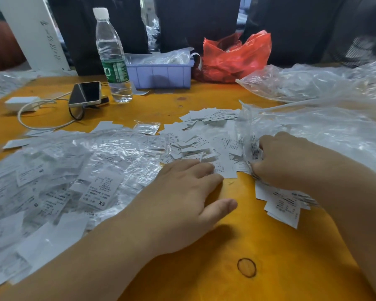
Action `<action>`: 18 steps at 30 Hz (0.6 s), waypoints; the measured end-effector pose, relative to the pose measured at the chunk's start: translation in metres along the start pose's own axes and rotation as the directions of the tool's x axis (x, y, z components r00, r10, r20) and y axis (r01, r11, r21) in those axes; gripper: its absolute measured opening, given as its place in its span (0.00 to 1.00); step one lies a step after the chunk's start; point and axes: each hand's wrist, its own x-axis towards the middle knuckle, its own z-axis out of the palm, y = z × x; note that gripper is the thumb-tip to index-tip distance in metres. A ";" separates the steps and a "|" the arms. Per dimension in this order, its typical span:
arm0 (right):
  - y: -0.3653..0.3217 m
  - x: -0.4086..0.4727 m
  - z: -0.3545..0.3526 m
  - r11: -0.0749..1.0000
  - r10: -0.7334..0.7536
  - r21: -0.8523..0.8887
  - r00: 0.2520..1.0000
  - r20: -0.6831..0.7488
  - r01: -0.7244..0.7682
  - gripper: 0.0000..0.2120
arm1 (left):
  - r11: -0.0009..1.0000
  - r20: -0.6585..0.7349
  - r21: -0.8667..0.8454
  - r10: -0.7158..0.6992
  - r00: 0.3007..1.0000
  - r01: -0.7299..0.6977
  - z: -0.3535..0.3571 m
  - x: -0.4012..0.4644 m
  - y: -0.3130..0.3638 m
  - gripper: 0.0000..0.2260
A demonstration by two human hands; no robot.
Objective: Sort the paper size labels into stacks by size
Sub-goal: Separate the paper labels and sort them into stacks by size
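Note:
White paper size labels lie scattered across the orange table (237, 246). A loose heap of labels (195, 146) sits in the middle, some marked S, XS and XL. More labels lie in clear plastic bags (74, 170) at the left, one reading XS (101, 204). A small pile of labels (282, 205) lies under my right wrist. My left hand (187, 196) rests flat, fingertips on the heap's near edge, holding nothing. My right hand (282, 161) is curled around a few labels (255, 151) at the edge of a clear bag.
At the back stand a water bottle (113, 57), a phone (85, 93) with a white charger and cable (22, 104), a purple bin (161, 72) and a red plastic bag (237, 55). Large clear bags (323, 88) cover the right side.

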 end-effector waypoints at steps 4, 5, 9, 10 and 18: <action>-0.001 -0.002 0.001 0.999 -0.006 0.041 1.000 -0.019 0.007 0.19 | 1.000 -0.026 0.006 0.005 1.000 -0.005 0.000 -0.001 0.001 0.35; -0.001 -0.002 0.000 0.999 -0.011 0.047 1.000 -0.020 0.012 0.18 | 1.000 -0.023 0.005 -0.003 1.000 0.003 0.000 -0.001 0.001 0.36; 0.000 -0.005 -0.003 0.997 -0.062 0.042 0.998 -0.029 0.063 0.11 | 1.000 -0.018 -0.011 -0.022 1.000 0.022 0.000 -0.001 0.002 0.36; 0.001 -0.006 -0.004 0.995 -0.087 0.040 0.995 -0.051 0.089 0.06 | 1.000 -0.023 -0.015 -0.028 0.999 0.027 0.000 -0.001 0.002 0.36; 0.012 -0.009 -0.020 0.989 -0.089 0.097 0.978 -0.189 0.109 0.17 | 0.998 -0.073 -0.050 -0.034 0.997 0.030 -0.002 0.001 0.003 0.24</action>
